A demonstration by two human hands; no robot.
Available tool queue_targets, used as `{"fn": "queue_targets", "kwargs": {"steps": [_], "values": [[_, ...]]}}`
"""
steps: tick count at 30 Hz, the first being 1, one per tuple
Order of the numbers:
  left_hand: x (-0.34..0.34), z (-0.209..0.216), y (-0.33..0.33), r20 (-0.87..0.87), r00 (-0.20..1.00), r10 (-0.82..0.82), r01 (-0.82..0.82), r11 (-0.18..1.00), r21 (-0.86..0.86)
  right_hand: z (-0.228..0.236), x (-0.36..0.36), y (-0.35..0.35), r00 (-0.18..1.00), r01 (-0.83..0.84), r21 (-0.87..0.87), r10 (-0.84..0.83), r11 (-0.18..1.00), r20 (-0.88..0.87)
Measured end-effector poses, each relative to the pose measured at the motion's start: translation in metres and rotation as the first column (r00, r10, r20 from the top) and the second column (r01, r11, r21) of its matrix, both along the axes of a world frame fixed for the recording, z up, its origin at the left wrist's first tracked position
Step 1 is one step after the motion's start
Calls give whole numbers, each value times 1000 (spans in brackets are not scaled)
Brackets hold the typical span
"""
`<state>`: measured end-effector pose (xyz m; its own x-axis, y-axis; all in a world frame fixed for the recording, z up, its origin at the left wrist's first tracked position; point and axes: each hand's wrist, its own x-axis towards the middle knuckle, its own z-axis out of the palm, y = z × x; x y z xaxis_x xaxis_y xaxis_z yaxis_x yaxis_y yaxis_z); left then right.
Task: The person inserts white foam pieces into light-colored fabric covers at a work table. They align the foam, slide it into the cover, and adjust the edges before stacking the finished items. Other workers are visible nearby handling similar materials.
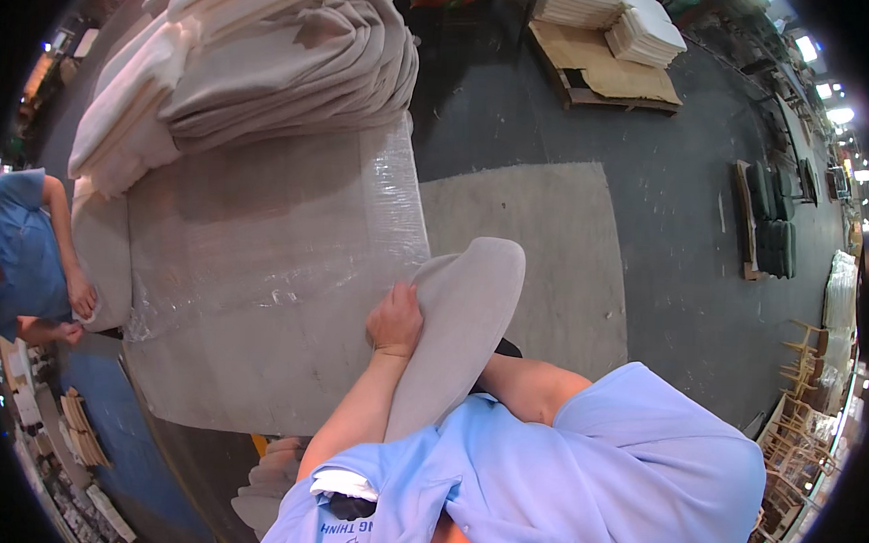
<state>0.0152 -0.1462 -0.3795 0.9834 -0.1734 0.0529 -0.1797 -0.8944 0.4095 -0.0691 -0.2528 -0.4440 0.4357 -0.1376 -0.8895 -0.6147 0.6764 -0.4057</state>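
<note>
The person's left hand (pixel 396 318) is closed around the near side of a grey padded piece (pixel 462 311), fingers curled in at its edge, so this grip reads as grasping the piece. The piece is tilted on its long side between the two arms, rounded end pointing away and lower end meeting the blue shirt (pixel 600 459); the body probably serves as a backstop, so that one hand at the edge is enough to steady it. The right forearm (pixel 526 385) passes behind the piece, and the right hand is hidden there, so whether its grip is clenched or released cannot be told; it may be bracing the far face. The piece lies just beside the corner of a grey-covered surface (pixel 239 389), close enough, it seems, for the left arm to work over the edge. Clear film (pixel 391 198) covers part of that surface, perhaps to shield the cloth. At its far end, grey covers (pixel 297 85) lie folded in a pile next to white padding (pixel 124 131), likely layered flat to save room. At the left, a co-worker's hand (pixel 81 297) touches another grey pad (pixel 107 246) hanging at the surface's side.
</note>
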Motion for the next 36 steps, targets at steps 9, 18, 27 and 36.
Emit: {"fn": "queue_targets", "kwargs": {"steps": [9,18,27,36], "values": [[12,41,43,-493,863,-107,24,985,-172,21,0,-13,983,185,122,-186,975,-9],[-59,27,73,-275,961,-32,52,996,67,29,-11,-6,981,189,249,-196,950,4],[-56,12,77,-80,995,-65,74,990,118,13,-2,5,988,-114,86,105,990,110],[-68,50,110,-282,950,131,-221,923,-316,56,83,-125,896,93,-486,139,869,421]]}}
